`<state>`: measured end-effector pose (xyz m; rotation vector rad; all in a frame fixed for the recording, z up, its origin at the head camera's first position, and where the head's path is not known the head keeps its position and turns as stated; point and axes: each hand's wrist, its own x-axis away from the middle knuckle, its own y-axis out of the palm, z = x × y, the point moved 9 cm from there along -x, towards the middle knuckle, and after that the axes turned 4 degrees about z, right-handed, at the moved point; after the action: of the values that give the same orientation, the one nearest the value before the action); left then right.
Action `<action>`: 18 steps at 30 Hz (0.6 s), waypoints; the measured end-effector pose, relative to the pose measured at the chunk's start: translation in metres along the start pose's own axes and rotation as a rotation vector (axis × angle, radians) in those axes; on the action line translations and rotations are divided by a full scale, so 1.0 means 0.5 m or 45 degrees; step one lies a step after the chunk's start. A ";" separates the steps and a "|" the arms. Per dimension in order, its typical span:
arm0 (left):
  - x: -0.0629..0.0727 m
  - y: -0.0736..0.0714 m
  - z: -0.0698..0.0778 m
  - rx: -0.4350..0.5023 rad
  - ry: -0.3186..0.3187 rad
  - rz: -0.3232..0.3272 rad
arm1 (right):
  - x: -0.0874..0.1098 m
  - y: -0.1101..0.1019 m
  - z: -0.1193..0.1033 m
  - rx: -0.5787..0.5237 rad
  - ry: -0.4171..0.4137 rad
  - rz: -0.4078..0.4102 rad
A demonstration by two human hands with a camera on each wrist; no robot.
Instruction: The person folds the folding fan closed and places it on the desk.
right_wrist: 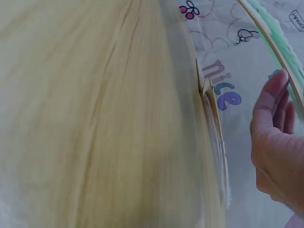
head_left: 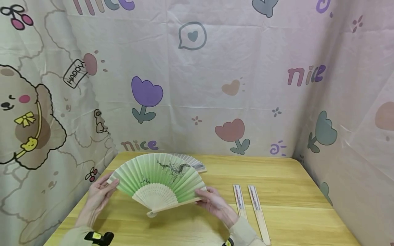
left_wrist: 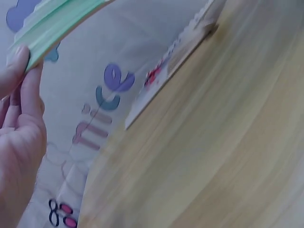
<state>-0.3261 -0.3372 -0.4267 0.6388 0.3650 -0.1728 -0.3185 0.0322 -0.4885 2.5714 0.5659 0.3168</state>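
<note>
A green folding fan (head_left: 157,176) with dark branch artwork is spread wide above the table in the head view. Its pale slotted ribs meet at a pivot pointing down toward me. My left hand (head_left: 100,194) pinches the fan's left edge between thumb and fingers, and the left wrist view shows that hand (left_wrist: 21,118) at the pleated corner. At the opposite side, my right hand (head_left: 217,205) grips the right end rib, thumb on the front face. In the right wrist view, the hand (right_wrist: 280,137) holds this wooden rib (right_wrist: 273,40).
Behind the green fan, a second opened fan (head_left: 201,166) in grey and white lies on the wooden table (head_left: 295,191), partly hidden. Two folded fans, one left (head_left: 240,201) and one right (head_left: 259,213), lie at right near my sleeve. Printed curtains (head_left: 191,85) surround the table.
</note>
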 end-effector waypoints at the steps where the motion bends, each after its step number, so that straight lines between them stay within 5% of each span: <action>1: -0.002 0.006 -0.002 0.025 0.011 0.005 | 0.001 0.000 -0.003 -0.028 -0.011 0.015; 13: -0.026 0.070 -0.036 0.196 0.074 0.130 | 0.012 -0.017 -0.033 -0.312 -0.171 0.122; 18: -0.028 0.093 -0.050 0.262 0.117 0.153 | 0.017 -0.016 -0.039 -0.289 -0.207 0.093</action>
<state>-0.3335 -0.2844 -0.4144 0.8717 0.3991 -0.0666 -0.3198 0.0502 -0.4749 2.3742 0.3556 0.1829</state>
